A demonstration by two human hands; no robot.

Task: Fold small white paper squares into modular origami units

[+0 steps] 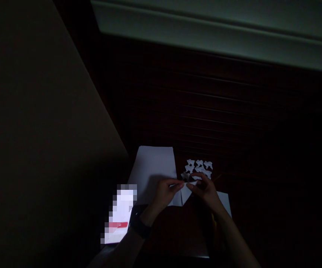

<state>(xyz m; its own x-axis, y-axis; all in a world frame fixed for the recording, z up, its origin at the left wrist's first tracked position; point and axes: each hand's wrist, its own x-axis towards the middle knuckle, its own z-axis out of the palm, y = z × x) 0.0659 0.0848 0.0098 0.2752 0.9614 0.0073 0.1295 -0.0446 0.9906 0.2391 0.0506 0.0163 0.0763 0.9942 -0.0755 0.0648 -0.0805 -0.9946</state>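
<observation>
"What's gripped?"
"The left hand (165, 191) pinches one edge of the folded paper (187, 192); the right hand (206, 190), curled, pinches another."
"How does it look?"
"White, creased, pointed, between both hands."

Dark table (174, 234) — paper sheets (155, 160), folded pieces (190, 162)

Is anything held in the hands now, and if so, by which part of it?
Yes, the folded paper, held at its upper edge in view by the left hand and right hand.
</observation>
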